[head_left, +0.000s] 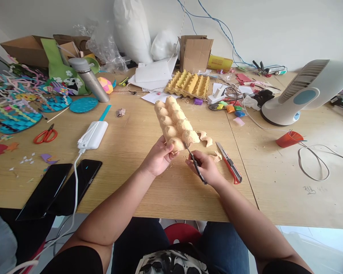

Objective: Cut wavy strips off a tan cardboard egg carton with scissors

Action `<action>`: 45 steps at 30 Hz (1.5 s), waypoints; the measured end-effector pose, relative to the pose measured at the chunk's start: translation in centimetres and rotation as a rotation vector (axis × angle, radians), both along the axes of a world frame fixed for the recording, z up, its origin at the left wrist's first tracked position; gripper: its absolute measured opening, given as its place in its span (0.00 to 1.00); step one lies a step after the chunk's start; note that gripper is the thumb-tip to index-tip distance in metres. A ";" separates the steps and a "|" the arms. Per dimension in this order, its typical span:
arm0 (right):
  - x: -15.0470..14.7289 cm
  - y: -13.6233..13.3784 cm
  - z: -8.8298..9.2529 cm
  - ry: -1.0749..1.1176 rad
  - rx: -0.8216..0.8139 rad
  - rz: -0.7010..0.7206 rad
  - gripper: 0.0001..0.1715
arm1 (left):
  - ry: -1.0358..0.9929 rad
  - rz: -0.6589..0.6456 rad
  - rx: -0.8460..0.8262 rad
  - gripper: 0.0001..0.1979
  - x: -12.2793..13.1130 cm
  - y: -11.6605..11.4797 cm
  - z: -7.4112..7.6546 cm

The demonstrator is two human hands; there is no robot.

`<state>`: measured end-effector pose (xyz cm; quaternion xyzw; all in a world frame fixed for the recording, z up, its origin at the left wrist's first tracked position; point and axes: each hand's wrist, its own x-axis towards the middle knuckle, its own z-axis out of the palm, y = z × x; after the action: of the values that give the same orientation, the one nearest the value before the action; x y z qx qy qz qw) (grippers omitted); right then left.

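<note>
A strip of pale yellow egg carton [171, 121], with two rows of rounded cups, is tilted up above the table in front of me. My left hand [159, 155] grips its near left corner, thumb on top. Closed around the handles of black-handled scissors [198, 169] is my right hand [207, 166]. The scissor blades reach the carton's near edge, between the two end cups. Torn carton scraps [205, 138] lie just right of the strip. An orange box cutter [230, 164] rests beside my right hand with its blade out.
Behind is a larger yellow egg tray [188, 84]. A white fan [303, 93] and an orange cup [289, 139] stand right. Orange scissors [45, 134], a white power bank [93, 135], two phones [74, 186] and a steel bottle [90, 80] are left.
</note>
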<state>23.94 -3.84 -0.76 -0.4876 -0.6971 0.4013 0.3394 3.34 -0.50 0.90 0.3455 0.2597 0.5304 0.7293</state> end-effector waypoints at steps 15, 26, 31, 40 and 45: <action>0.1 -0.1 0.3 -0.066 0.039 -0.028 0.17 | -0.027 -0.007 -0.042 0.19 0.0 -0.1 0.4; 0.3 0.1 1.2 -0.038 -0.055 0.058 0.16 | 0.012 0.048 0.080 0.21 -0.4 0.3 0.4; 0.1 0.1 1.2 -0.016 -0.041 0.071 0.17 | 0.069 0.082 0.065 0.21 -0.6 0.4 0.6; 0.0 0.0 1.0 0.099 -0.109 0.064 0.20 | -0.040 0.003 -0.011 0.15 -0.7 0.6 0.5; 0.2 0.2 1.1 0.094 -0.128 0.078 0.21 | -0.030 0.028 -0.048 0.14 -0.8 0.6 0.5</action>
<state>24.15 -3.65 0.38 -0.4614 -0.6718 0.4803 0.3241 2.55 0.14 1.39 0.3161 0.2663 0.5394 0.7337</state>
